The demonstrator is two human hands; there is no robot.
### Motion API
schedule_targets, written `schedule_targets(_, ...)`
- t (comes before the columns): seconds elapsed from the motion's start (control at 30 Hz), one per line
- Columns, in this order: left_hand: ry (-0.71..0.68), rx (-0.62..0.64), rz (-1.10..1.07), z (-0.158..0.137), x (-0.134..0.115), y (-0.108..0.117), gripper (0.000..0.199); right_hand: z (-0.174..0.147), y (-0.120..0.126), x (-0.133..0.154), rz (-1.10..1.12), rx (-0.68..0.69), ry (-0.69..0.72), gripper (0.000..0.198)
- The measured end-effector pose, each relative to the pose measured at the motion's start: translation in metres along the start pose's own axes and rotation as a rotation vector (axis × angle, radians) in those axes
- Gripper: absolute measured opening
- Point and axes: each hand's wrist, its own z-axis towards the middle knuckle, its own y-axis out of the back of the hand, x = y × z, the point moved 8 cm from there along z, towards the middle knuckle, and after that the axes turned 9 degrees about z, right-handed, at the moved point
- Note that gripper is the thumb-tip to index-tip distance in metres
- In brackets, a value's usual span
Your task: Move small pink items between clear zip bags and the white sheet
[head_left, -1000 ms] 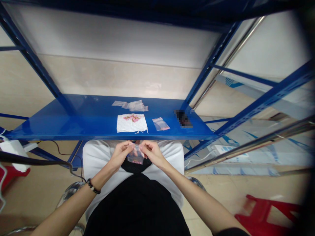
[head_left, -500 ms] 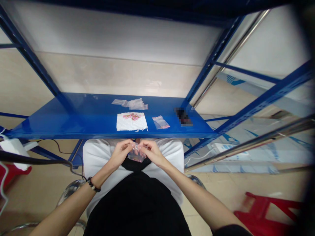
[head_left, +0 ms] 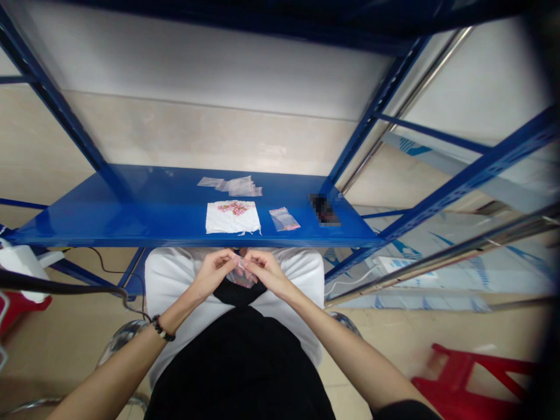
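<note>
Over my lap, just in front of the shelf edge, my left hand (head_left: 215, 269) and my right hand (head_left: 265, 270) pinch the top of a small clear plastic bag (head_left: 243, 277) from both sides. Small pinkish bits show faintly inside it. On the blue shelf lies a white cloth (head_left: 223, 223) with a pile of small pink pieces (head_left: 236, 207) on it. A similar plastic bag (head_left: 284, 219), with some pink at its lower edge, rests to its right. Several flat clear bags (head_left: 240, 186) overlap behind the cloth.
The blue shelf (head_left: 144, 210) has upright posts at both sides. A dark, pixelated object (head_left: 324, 209) lies near its right end. A white power strip (head_left: 24, 268) and cables hang at the left. Red stools (head_left: 468, 379) stand on the floor.
My two hands have come slightly closer together at the bag's top edge. The bag's lower part sits a little less spread below them. Things on the shelf stay put.
</note>
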Motion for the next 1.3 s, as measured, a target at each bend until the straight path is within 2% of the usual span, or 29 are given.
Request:
schedule_targets(0.17, -0.011, 0.018, -0.004, -0.001, -0.002, -0.004, 0.028, -0.003, -0.003, 0.002, 0.022, 0.013, -0.01, 0.034)
schedule_targets(0.37, -0.022, -0.085, 0.014, 0.0, -0.006, 0.014, 0.028, 0.0, -0.001, -0.002, 0.078, -0.024, -0.028, 0.039)
schedule_targets(0.6, -0.012, 0.002, -0.006, -0.001, -0.003, 0.004, 0.029, 0.001, 0.001, -0.003, 0.039, -0.012, -0.007, 0.038)
schedule_targets(0.77, -0.002, -0.091, -0.019, -0.004, -0.002, 0.01, 0.025, 0.002, 0.004, -0.007, 0.115, -0.062, -0.025, 0.038)
schedule_targets(0.9, -0.011, -0.084, -0.02, -0.003, -0.003, 0.009, 0.027, 0.002, 0.006, -0.002, 0.115, -0.073, 0.002, 0.037)
schedule_targets(1.07, 0.06, -0.171, -0.076, 0.001, 0.012, 0.018, 0.027, 0.002, 0.016, -0.003, 0.137, -0.151, 0.014, 0.034)
schedule_targets(1.17, 0.06, -0.21, -0.054, 0.001, 0.015, 0.023, 0.026, 0.003, 0.014, -0.007, 0.15, -0.125, -0.004, 0.032)
schedule_targets(1.3, 0.013, -0.167, 0.003, 0.001, 0.009, 0.018, 0.027, 0.004, 0.007, -0.008, 0.077, -0.039, -0.031, 0.037)
